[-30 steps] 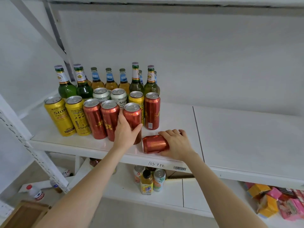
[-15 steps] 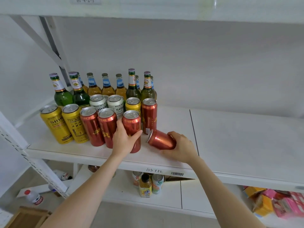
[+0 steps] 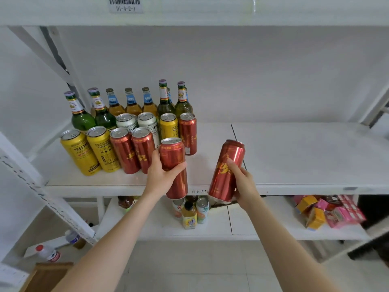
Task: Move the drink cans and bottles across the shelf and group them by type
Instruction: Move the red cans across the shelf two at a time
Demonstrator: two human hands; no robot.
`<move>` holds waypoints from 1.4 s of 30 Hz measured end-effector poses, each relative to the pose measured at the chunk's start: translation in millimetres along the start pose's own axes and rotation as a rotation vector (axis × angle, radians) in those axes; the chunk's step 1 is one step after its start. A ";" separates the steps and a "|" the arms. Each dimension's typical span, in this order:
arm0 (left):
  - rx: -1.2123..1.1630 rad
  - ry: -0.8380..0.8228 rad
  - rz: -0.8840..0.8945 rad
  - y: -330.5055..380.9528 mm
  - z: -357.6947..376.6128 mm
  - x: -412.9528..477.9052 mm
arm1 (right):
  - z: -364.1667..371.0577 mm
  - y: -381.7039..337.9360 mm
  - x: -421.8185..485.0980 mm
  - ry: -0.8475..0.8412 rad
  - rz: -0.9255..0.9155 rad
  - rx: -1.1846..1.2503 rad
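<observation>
Risk of a drop: the left can (image 3: 173, 163) and the right can (image 3: 226, 171) seem to be held clear of the shelf (image 3: 305, 161), near its front edge. If either grip slackened, a can would likely fall toward the small bottles (image 3: 189, 216) below the hands.
Risk of a knock: the left can is carried just beside the standing red cans (image 3: 126, 152), so a careless swing could topple several at once.
Risk of a topple: the right can is tilted and could roll if set down at that lean.
Left hand (image 3: 162, 175): curled round the middle of the left can, thumb on one side and fingers on the other. The can is kept upright.
Right hand (image 3: 244, 182): wrapped round the lower half of the right can, whose top leans away and rightward.
Just left of the left hand: two red cans, with the yellow cans (image 3: 81, 152) past them.
Beyond the left hand: another red can, the white cans (image 3: 147, 123), then the glass bottles (image 3: 130, 102) at the back.
Right of the right hand: the shelf board runs on.
</observation>
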State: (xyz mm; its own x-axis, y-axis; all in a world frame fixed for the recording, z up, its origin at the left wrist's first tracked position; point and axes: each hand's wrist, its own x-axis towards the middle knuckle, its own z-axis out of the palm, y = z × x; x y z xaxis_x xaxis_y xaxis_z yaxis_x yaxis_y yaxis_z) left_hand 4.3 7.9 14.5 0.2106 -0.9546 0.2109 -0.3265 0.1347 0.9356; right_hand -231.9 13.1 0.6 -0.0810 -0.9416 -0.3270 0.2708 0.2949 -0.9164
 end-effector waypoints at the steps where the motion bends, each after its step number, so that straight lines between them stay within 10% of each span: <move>1: -0.042 -0.024 -0.015 0.7 -3.0 -6.8 | -1.3 3.6 -8.7 0.013 0.005 0.005; 17: -0.205 -0.204 -0.147 23.4 23.8 -80.8 | -53.9 25.6 -95.1 0.134 -0.035 0.011; 42: -0.118 -0.261 -0.109 130.6 262.8 -138.0 | -298.3 -56.1 -81.4 0.139 -0.086 -0.030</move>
State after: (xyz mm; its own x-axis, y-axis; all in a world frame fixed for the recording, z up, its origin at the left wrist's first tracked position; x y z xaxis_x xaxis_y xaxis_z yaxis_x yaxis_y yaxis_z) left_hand -309.5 87.4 33.2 -0.0098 -0.9991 0.0415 -0.2027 0.0426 0.9783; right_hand -526.6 121.7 9.7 -0.2349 -0.9328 -0.2734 0.2284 0.2204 -0.9483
